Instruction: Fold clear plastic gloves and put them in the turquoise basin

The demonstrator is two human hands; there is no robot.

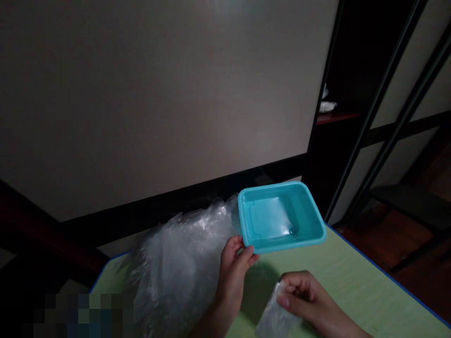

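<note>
My left hand [237,267] grips the near left corner of a turquoise plastic tub [248,220], thumb on the rim. The tub is tilted so its inside faces me, raised over the table. Lower right, my right hand [305,295] pinches a clear plastic bag [276,312] between thumb and fingers; the bag hangs down towards the bottom edge of the view. Left of my left hand lies a big heap of clear plastic bags [183,263].
The table [366,286] has a light green top with a blue edge. A pale sliding-door cabinet [169,103] stands behind it, with a dark opening at the right holding a small whitish item [327,107] on a shelf. A dark stool or bench [412,206] is at far right.
</note>
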